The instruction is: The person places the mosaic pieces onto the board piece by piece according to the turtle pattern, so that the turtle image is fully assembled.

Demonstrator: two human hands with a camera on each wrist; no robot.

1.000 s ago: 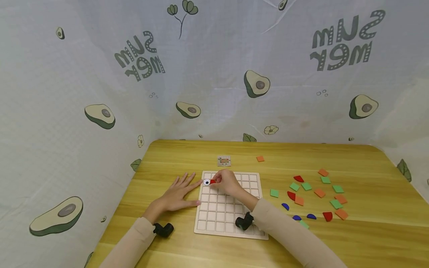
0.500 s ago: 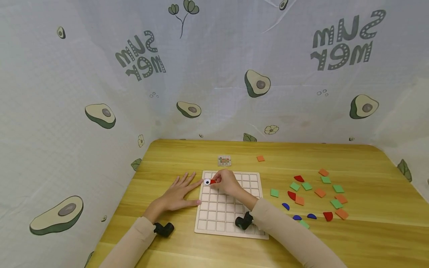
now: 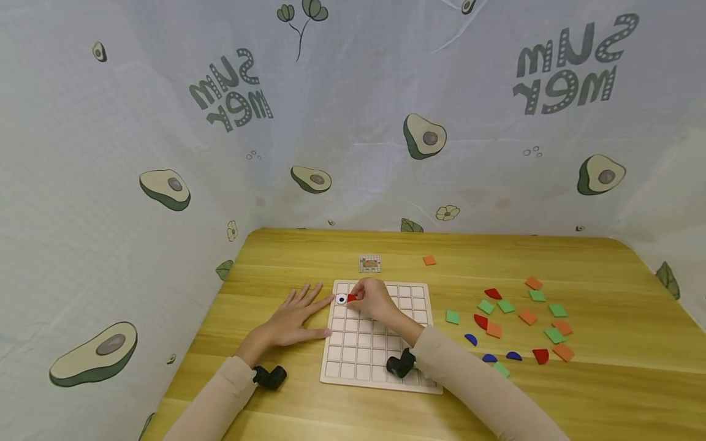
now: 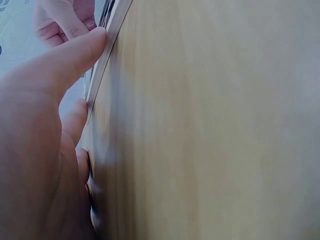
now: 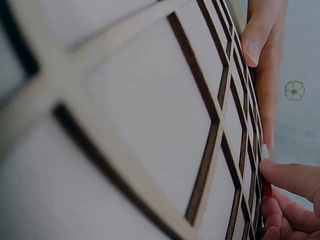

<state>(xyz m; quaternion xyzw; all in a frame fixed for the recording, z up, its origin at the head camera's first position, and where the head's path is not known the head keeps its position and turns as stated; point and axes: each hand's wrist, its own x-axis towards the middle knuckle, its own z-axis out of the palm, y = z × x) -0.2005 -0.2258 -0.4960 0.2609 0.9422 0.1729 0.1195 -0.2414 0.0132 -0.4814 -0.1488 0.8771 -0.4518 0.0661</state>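
2 beige sleeves [image 3: 478, 380]; 2 black wrist cameras [image 3: 270, 378]

White sheeting [image 3: 353, 79] hangs behind and along both sides, creased in places and printed with avocado halves [image 3: 423, 138], green leaves [image 3: 411, 225], pale flowers [image 3: 447, 212] and grey "summer" lettering [image 3: 564, 54] in mirror image. Against it, the yellowish worktop [image 3: 629, 294] shows streaky wood grain and rounded far corners. Light is soft.

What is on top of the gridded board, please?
On the gridded board, a white piece with a dark dot lies near the far left corner; the right hand pinches a red piece beside it. Whatever lies beneath that hand and sleeve cannot be seen.
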